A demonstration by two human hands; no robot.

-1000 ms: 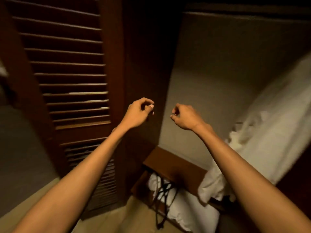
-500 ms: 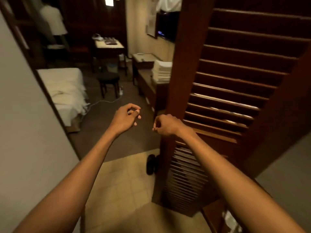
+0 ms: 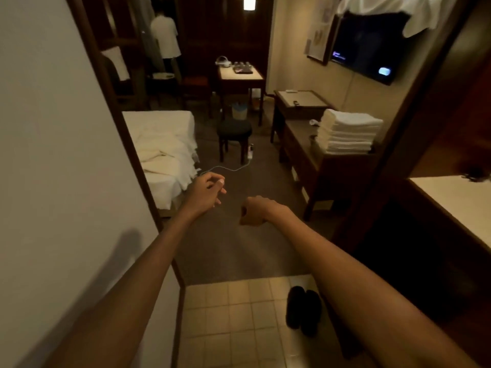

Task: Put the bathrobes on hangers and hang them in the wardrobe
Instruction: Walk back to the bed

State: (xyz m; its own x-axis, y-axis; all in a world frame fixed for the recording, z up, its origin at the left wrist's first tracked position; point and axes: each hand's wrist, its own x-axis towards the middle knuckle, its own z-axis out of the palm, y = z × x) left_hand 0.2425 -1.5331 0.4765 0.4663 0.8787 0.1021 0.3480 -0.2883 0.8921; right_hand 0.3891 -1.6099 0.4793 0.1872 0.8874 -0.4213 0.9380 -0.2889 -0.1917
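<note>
A crumpled white cloth [image 3: 166, 155], possibly a bathrobe, lies on the bed [image 3: 159, 120] ahead on the left. Another white cloth [image 3: 414, 11] hangs over the top of the wall TV at the upper right. Both arms reach forward at chest height over the carpet. My left hand [image 3: 206, 193] holds nothing; its thumb and forefinger nearly meet and the other fingers are loose. My right hand [image 3: 253, 211] is curled into a fist, also holding nothing. No hanger and no wardrobe rail shows in this view.
A white wall [image 3: 53, 155] runs close on my left. A low wooden bench [image 3: 305, 144] carries a stack of folded towels [image 3: 348, 131]. A black stool [image 3: 234, 128], a desk [image 3: 240, 73] and a cable on the carpet lie ahead. Dark shoes [image 3: 303, 310] sit on the tiles.
My view has swung left, away from the wardrobe and its louvred door, into the bedroom. Both hands stay raised in front of me, holding nothing.
</note>
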